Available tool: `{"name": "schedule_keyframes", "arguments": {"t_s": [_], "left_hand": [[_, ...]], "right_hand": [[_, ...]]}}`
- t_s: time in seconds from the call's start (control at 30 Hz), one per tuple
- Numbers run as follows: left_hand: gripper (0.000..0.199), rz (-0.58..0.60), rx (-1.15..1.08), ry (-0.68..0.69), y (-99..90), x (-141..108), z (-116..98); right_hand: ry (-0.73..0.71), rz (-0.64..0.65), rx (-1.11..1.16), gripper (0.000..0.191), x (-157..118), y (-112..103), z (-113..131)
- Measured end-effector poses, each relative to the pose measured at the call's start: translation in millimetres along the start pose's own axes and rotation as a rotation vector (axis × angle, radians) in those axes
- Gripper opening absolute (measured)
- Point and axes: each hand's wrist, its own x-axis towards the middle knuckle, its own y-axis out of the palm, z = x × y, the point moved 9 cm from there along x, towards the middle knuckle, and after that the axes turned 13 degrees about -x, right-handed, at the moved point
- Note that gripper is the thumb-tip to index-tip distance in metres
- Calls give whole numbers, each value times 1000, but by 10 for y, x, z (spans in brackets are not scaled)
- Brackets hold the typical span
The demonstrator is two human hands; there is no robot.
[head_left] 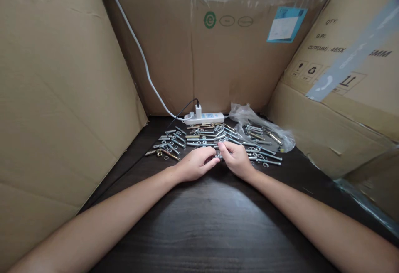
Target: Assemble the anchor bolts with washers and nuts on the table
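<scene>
My left hand [198, 164] and my right hand [235, 158] are close together over the near edge of a spread of metal hardware. Both have curled fingers, with thumb and forefinger brought together. A small silvery metal part [219, 157] shows between the fingertips, mostly covered, so its exact kind is unclear. To the left of my hands lie bolts [172, 147], a brass-coloured nut [159, 153] and several washers. More long silvery bolts [269, 152] and a washer [265, 165] lie to the right.
Behind the hardware stands a white power strip [208, 118] with a charger [198, 110] and a black cable. A clear plastic bag [249, 117] holding fasteners lies at back right. Cardboard walls [156, 36] enclose the dark wooden table [199, 231] on three sides.
</scene>
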Motion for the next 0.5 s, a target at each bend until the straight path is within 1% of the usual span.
{"name": "schedule_keyframes", "arguments": {"t_s": [0.2,0.3,0.4,0.5], "left_hand": [[18,-19,13,31,-22,-2,-50],[19,-29,14,32,-31,0,-44],[24,-106,13,-10,-103,-2,13],[23,-207,-15,-43,-200,-19,61]], "right_hand": [[16,18,2,39,6,6,-3],[-3,44,-3,39,1,18,14],[-41,91,-16,33,-13,42,53],[-87,143,-43,20,-36,72,98]]}}
